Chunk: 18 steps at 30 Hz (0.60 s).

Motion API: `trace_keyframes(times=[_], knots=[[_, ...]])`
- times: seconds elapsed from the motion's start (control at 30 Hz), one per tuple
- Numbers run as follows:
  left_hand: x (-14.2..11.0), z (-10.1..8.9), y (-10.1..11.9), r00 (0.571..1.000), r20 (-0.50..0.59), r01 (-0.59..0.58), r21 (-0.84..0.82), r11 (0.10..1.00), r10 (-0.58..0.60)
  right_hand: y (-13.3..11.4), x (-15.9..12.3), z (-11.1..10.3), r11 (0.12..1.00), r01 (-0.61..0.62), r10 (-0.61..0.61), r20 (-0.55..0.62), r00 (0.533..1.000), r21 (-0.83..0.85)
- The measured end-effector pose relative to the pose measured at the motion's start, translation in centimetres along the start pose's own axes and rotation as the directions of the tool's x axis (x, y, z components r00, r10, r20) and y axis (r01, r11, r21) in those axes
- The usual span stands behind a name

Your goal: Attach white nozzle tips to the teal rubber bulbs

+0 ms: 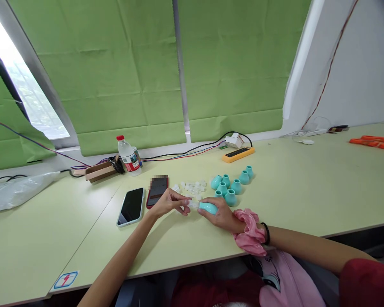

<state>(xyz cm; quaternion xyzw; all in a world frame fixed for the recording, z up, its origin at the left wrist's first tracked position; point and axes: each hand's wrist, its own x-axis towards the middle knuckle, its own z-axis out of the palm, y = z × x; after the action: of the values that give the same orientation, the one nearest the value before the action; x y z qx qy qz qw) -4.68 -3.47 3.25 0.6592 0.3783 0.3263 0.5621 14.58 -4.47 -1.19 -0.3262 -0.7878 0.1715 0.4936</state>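
Observation:
My right hand is wrapped round a glossy turquoise bulb-shaped piece, which lies tilted on its side with its narrow end toward the left. Just left of it, my left hand pinches a small clear plastic piece close to that narrow end. Whether the two parts touch is too small to tell. Beyond my hands lies a loose group of clear plastic pieces. Several more turquoise bulb-shaped pieces stand to the right of these, most with their round openings facing up.
Left of my hands lie a white-edged phone and a red-cased phone. Toward the window stand a water bottle and a cardboard box. A yellow power strip and cables run along the back. Orange scissors-like handles lie far right.

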Motion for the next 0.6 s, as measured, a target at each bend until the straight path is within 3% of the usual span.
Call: trace_keyframes(times=[0.17,0.33,0.43,0.6], knots=[[1.0,1.3,0.0,0.956,-0.252,-0.160,-0.021,0.987,0.149,0.4,1.2,0.2,0.992,-0.088,0.090,-0.019,0.996,0.085],[1.2,2.0,0.6,0.958,-0.210,-0.184,0.072,0.980,0.195,0.1,1.2,0.0,0.986,-0.100,0.095,0.040,0.995,0.136],[1.8,0.7,2.0,0.929,-0.254,-0.235,0.154,0.960,0.268,-0.3,0.9,-0.2,0.971,-0.138,0.122,0.090,0.988,0.197],[5.4,-3.5,5.2,0.822,-0.370,-0.259,0.435,0.862,0.434,-0.6,0.7,-0.3,0.965,-0.128,0.117,0.062,0.991,0.227]])
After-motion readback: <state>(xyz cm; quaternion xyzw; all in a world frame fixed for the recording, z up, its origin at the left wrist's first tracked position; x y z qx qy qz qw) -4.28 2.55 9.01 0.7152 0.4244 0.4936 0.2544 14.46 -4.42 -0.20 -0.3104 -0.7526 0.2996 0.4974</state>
